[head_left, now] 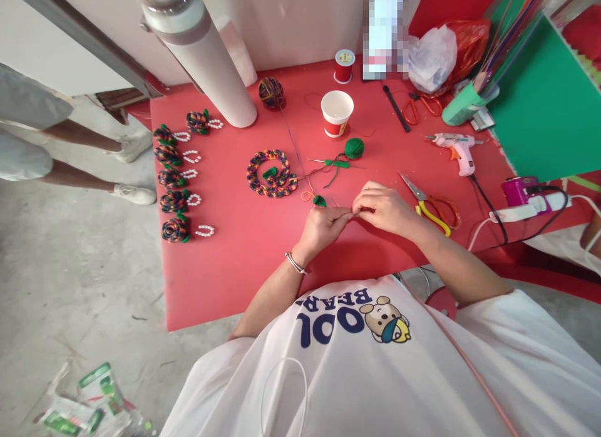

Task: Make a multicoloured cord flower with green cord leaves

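Observation:
My left hand (323, 227) and my right hand (382, 206) meet over the front of the red table, fingertips pinched together. What they pinch is too small to make out. A small green crocheted piece (320, 201) shows just beyond my left knuckles; I cannot tell if that hand holds it. Farther off lie a green crochet hook (337, 164), a green yarn ball (354, 148) and loose strands. To the left, a multicoloured braided crochet strip (256, 181) curls in a ring around a green piece (271, 173). Scissors with yellow and orange handles (436, 215) rest beside my right wrist.
Several crocheted flowers (174, 201) with bead loops line the table's left edge. Behind stand a large white bottle (213, 61), a multicoloured yarn ball (271, 92) and a paper cup (337, 114). A pink glue gun (457, 150) and a power strip (530, 210) lie right. Another person's legs (84, 139) show left.

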Demonstrator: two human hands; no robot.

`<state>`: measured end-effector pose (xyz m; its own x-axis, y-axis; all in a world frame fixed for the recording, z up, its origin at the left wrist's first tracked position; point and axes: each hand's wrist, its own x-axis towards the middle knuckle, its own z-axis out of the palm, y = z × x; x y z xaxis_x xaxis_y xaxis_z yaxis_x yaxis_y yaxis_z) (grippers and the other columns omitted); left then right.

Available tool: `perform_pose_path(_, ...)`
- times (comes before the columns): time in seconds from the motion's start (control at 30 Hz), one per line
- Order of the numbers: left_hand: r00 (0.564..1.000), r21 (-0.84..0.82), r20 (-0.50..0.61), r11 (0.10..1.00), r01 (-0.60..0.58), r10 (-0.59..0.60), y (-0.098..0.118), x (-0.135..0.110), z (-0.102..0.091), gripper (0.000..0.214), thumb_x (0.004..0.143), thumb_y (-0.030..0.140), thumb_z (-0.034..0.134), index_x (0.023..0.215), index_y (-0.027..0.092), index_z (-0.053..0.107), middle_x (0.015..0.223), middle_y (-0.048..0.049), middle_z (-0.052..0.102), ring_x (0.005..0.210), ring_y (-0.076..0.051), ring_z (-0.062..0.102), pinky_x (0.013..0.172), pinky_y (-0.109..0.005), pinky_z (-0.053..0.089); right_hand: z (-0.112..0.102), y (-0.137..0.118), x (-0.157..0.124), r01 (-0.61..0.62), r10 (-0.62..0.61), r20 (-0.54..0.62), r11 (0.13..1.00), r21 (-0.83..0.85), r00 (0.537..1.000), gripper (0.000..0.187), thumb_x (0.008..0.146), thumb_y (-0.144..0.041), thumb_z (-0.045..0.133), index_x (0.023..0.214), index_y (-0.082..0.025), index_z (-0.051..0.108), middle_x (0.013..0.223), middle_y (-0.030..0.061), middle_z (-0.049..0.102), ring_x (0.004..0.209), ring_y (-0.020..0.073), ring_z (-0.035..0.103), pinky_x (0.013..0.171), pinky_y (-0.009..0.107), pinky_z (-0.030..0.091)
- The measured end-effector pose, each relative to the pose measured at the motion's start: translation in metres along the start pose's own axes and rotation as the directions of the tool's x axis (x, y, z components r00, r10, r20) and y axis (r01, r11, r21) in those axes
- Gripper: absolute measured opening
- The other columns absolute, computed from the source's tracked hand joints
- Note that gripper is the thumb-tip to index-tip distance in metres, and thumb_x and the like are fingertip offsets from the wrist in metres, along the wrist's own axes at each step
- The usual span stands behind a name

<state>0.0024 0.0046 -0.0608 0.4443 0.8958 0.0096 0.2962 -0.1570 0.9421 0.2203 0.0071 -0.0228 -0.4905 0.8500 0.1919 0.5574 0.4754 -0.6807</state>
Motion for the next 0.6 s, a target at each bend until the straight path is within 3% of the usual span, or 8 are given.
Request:
perform_pose_path(0.1, 0.996, -0.077, -0.057, 0.995, 0.059, -0.063, -0.001, 0.002, 0.001, 0.030, 0.093, 0.043, 0.070, 0.088, 0.018, 0.087, 0.078, -0.0065, 0.079, 0.067, -0.017, 0.064, 0.066, -0.028, 0.048, -0.008, -0.005, -0.008, -0.130, 0.132, -0.003, 0.980, 0.148, 0.991, 0.029, 0.089, -0.024, 0.068, 0.115, -0.026, 0.080, 0.120, 0.0078, 0.081, 0.095, 0.0227, 0.071, 0.074, 0.035, 0.056)
perform_pose_path(0.17, 0.992, -0.116, -0.077, 0.989, 0.088, -0.098, -0.002, 0.002, 0.003, 0.030, 0.090, 0.044, 0.072, 0.088, 0.018, 0.087, 0.076, -0.0060, 0.078, 0.067, -0.017, 0.062, 0.065, -0.028, 0.047, -0.006, -0.008, -0.012, -0.266, 0.275, -0.021, 0.945, 0.192, 0.961, 0.036, 0.092, -0.039, 0.070, 0.123, -0.024, 0.078, 0.118, 0.0086, 0.082, 0.089, 0.0213, 0.072, 0.065, 0.031, 0.052)
perform_pose_path(0.23, 0.990, -0.123, -0.076, 0.986, 0.111, -0.121, -0.003, 0.003, 0.005, 0.029, 0.089, 0.045, 0.074, 0.087, 0.018, 0.087, 0.073, -0.0048, 0.076, 0.065, -0.016, 0.060, 0.064, -0.027, 0.046, 0.002, -0.009, -0.012, -0.351, 0.362, -0.036, 0.921, 0.166, 0.932, 0.043, 0.100, -0.059, 0.058, 0.098, -0.022, 0.080, 0.084, 0.0054, 0.079, 0.072, 0.0183, 0.068, 0.059, 0.029, 0.043)
perform_pose_path(0.3, 0.988, -0.116, -0.075, 0.986, 0.123, -0.132, -0.003, 0.003, 0.007, 0.028, 0.088, 0.044, 0.075, 0.083, 0.018, 0.086, 0.069, -0.0033, 0.073, 0.062, -0.014, 0.056, 0.062, -0.026, 0.044, 0.016, -0.008, -0.010, -0.376, 0.382, -0.046, 0.920, 0.109, 0.923, 0.070, 0.103, -0.075, 0.042, 0.067, -0.021, 0.067, 0.058, 0.0023, 0.062, 0.057, 0.0153, 0.056, 0.057, 0.031, 0.035)
perform_pose_path(0.33, 0.988, -0.120, -0.076, 0.985, 0.124, -0.134, -0.003, 0.003, 0.007, 0.028, 0.087, 0.044, 0.076, 0.081, 0.018, 0.086, 0.067, -0.0026, 0.071, 0.060, -0.013, 0.053, 0.060, -0.026, 0.042, 0.023, -0.007, -0.007, -0.383, 0.388, -0.059, 0.920, 0.086, 0.920, 0.075, 0.102, -0.080, 0.038, 0.061, -0.021, 0.060, 0.053, 0.0016, 0.056, 0.054, 0.0147, 0.052, 0.056, 0.032, 0.032)
perform_pose_path(0.43, 0.987, -0.176, -0.067, 0.975, 0.134, -0.148, -0.001, 0.003, 0.006, 0.030, 0.086, 0.047, 0.078, 0.079, 0.018, 0.085, 0.059, 0.0002, 0.060, 0.053, -0.010, 0.039, 0.053, -0.027, 0.032, 0.038, -0.004, -0.002, -0.386, 0.388, -0.140, 0.921, 0.046, 0.911, 0.071, 0.101, -0.080, 0.041, 0.059, -0.023, 0.048, 0.053, 0.0012, 0.053, 0.053, 0.0147, 0.045, 0.058, 0.033, 0.032)
perform_pose_path(0.6, 0.982, -0.249, -0.029, 0.953, 0.174, -0.187, -0.002, 0.003, 0.002, 0.048, 0.067, 0.058, 0.096, 0.093, 0.019, 0.086, 0.051, 0.0086, 0.029, 0.052, -0.008, 0.019, 0.051, -0.030, 0.014, 0.035, -0.002, -0.002, -0.276, 0.281, -0.143, 0.960, 0.053, 0.949, 0.047, 0.108, -0.054, 0.051, 0.073, -0.025, 0.054, 0.073, 0.0039, 0.064, 0.072, 0.0188, 0.058, 0.072, 0.032, 0.044)
